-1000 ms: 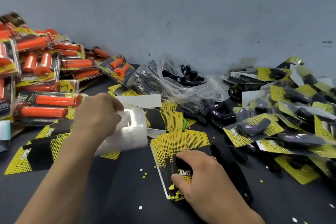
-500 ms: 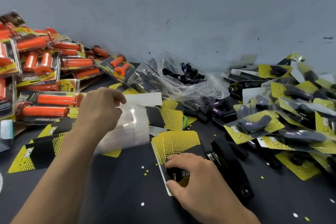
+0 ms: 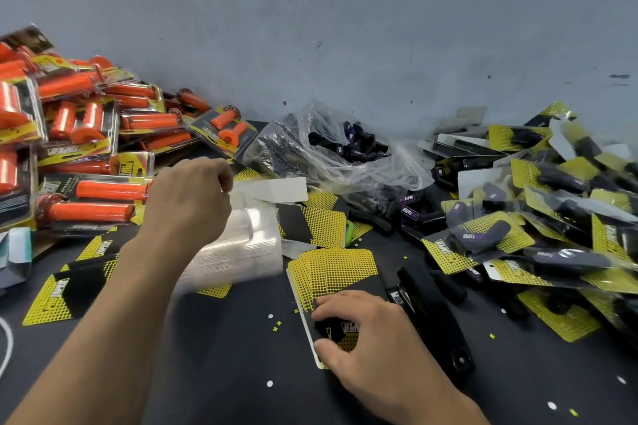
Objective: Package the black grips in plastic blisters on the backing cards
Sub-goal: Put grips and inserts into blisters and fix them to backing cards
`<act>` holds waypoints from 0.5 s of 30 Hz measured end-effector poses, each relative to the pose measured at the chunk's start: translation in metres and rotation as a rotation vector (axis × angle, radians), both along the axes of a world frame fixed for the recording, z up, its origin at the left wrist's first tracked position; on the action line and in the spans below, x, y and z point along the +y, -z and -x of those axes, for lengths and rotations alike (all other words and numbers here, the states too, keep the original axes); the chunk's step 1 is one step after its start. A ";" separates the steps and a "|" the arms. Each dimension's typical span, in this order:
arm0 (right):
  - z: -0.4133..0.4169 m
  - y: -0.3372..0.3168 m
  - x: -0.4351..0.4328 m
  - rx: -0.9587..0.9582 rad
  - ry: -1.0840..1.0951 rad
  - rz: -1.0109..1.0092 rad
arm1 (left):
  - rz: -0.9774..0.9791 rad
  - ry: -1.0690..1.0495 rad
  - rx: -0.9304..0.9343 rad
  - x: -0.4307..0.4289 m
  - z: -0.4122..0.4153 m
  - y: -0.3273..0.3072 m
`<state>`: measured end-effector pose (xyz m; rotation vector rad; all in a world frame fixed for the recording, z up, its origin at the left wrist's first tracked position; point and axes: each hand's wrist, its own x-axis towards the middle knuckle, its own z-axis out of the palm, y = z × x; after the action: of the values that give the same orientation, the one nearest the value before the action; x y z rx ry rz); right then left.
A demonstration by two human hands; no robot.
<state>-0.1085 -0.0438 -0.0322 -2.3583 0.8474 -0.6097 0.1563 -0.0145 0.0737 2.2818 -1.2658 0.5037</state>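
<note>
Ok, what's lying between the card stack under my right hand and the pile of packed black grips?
In the head view, a long black tool, likely a stapler, lies there, with loose black grips beyond it.

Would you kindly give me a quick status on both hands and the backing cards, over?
Left hand pinching blister stack. Right hand gripping backing cards. Black grips loose in bag behind; black stapler beside cards, right.
</note>
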 end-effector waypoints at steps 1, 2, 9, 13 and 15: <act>0.000 0.000 0.000 -0.011 0.000 -0.006 | 0.000 0.003 -0.022 0.000 0.000 -0.004; 0.000 -0.001 0.001 -0.032 0.004 -0.012 | 0.000 0.001 -0.042 0.000 0.001 -0.007; 0.006 -0.018 0.004 -0.477 0.195 -0.130 | 0.107 0.142 -0.120 0.010 0.046 -0.022; 0.016 -0.030 -0.002 -0.641 0.301 -0.039 | -0.121 0.529 0.100 -0.001 0.090 -0.012; 0.022 -0.031 -0.010 -0.575 0.378 0.109 | -0.155 0.642 0.174 -0.010 0.103 0.002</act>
<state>-0.1305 -0.0538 -0.0011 -1.9444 0.9987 -1.4333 0.0532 -0.0249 0.0719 1.8257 -1.8735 -0.0228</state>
